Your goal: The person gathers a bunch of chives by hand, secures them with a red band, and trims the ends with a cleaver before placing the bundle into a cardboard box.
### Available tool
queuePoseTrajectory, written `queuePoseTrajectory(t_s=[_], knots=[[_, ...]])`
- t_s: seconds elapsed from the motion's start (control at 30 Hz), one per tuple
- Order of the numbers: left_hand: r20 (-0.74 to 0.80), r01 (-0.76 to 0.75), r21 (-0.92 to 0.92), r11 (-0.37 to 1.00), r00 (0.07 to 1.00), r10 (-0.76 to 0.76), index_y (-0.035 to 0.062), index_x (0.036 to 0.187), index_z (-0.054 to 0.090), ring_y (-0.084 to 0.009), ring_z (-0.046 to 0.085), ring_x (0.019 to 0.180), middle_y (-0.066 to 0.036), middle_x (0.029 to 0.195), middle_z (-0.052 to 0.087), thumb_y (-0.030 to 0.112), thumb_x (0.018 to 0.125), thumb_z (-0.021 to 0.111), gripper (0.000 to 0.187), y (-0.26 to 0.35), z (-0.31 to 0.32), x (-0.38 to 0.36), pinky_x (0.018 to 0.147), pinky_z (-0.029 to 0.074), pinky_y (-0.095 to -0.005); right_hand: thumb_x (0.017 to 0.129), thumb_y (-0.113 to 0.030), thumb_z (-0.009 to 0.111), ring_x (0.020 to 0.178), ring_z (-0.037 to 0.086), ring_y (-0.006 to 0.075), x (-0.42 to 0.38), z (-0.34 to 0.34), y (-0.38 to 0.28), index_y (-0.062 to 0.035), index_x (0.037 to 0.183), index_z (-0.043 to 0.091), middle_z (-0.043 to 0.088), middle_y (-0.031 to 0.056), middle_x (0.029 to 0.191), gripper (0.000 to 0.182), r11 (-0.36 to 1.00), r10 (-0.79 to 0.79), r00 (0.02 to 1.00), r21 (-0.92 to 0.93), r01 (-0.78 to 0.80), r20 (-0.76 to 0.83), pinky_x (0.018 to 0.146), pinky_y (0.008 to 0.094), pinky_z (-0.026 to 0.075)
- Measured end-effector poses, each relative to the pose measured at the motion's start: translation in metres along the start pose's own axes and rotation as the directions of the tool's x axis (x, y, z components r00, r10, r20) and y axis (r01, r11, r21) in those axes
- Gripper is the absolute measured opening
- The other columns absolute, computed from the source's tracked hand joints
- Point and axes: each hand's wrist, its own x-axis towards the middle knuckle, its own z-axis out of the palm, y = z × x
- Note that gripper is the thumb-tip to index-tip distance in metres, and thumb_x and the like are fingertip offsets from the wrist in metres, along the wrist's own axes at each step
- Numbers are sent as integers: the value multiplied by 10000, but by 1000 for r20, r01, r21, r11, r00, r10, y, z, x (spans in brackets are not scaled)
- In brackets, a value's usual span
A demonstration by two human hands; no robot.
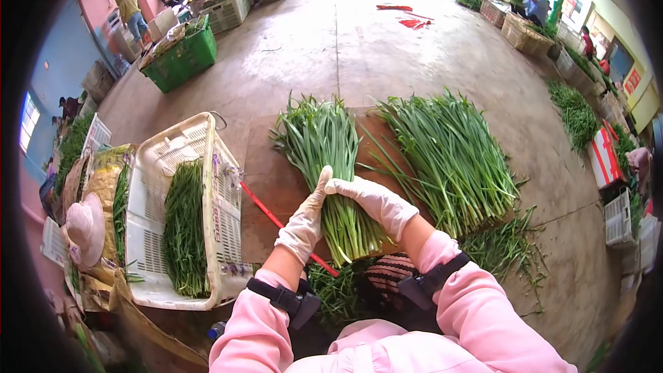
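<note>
- Hat (86, 224): well left of the board (262, 159), past the crate
- Crate (148, 235): just left of the board, with greens (185, 228) inside
- Green bin (183, 62): on the floor, beyond the board and to its left
- Red strip (276, 221): slanting along the board's left side towards the near edge
- Left hand (304, 224): gloved, gripping the left side of the bundle (321, 138)
- Bundle: over the middle of the board, leaves towards the far edge, stem ends towards the near one; whether it touches the board cannot be told
- Right hand (376, 200): gloved, gripping the bundle from the right, its thumb side against the left hand
- Pile (449, 159): at the board's right side, apart from both hands, stray leaves reaching towards the bundle
- Scraps (511, 249): on the floor, right of the board's near edge
</note>
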Motion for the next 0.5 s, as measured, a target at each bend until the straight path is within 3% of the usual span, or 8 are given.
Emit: queuePoseTrajectory(t_s=[0.1,0.2,0.27,0.33,0.37,0.4,0.43,0.5], knots=[[33,-13,-16,1000,999,13,88,1339,625,-242,679,1070,-94,1212,703,647,830,749,766,4,0,-4,963,551,-412,909,-361,739,1148,569,145,2,3,-2,-67,1405,523,610,35,1293,615,994,-97,994,-52,100,48,1007,314,460],[36,14,-75,997,999,-11,84,1352,612,-219,669,1074,-77,1221,694,596,863,751,722,11,-4,-3,960,543,-396,888,-356,749,1172,550,165,7,6,-4,-56,1418,501,593,48,1308,657,972,-178,983,-145,184,53,1033,324,439],[68,-192,108,975,980,186,106,1353,616,-226,676,1076,-84,1227,701,590,864,752,701,14,-17,12,949,555,-420,839,-312,792,1160,548,160,13,12,-10,-50,1406,506,601,45,1279,687,970,-186,982,-152,188,30,1024,328,439],[149,-405,172,898,912,382,88,1412,566,-186,654,1115,-69,1264,679,441,930,742,623,36,0,-4,998,519,-376,743,-208,851,1106,574,160,17,21,-25,-50,1367,514,622,45,1234,726,854,-398,917,-370,366,-11,980,330,476],[211,-493,273,826,869,448,82,1433,545,-180,642,1135,-67,1288,665,391,948,728,604,51,8,-16,1017,507,-371,691,-126,878,1092,572,143,28,22,-25,-54,1352,521,627,42,1217,755,849,-441,898,-331,413,-11,958,328,493],[281,-572,364,735,820,499,75,1454,524,-174,629,1154,-65,1312,652,341,966,714,588,66,12,-26,1036,496,-365,672,-87,885,1094,575,149,24,31,-38,-59,1358,514,638,45,1197,781,776,-570,819,-287,562,65,960,320,496],[277,-570,362,737,821,499,75,1454,524,-174,629,1154,-65,1312,652,341,966,714,588,75,16,-33,1036,496,-365,676,-64,880,1085,582,151,20,36,-43,-56,1352,525,651,52,1178,764,781,-591,802,-189,595,85,961,322,500],[378,-601,300,740,788,487,53,1358,589,-121,626,1055,-16,1242,668,226,939,762,485,88,17,-39,883,530,-291,679,-41,874,1075,590,153,14,41,-57,-52,1345,536,664,60,1160,746,782,-609,787,-91,617,99,962,324,503]])
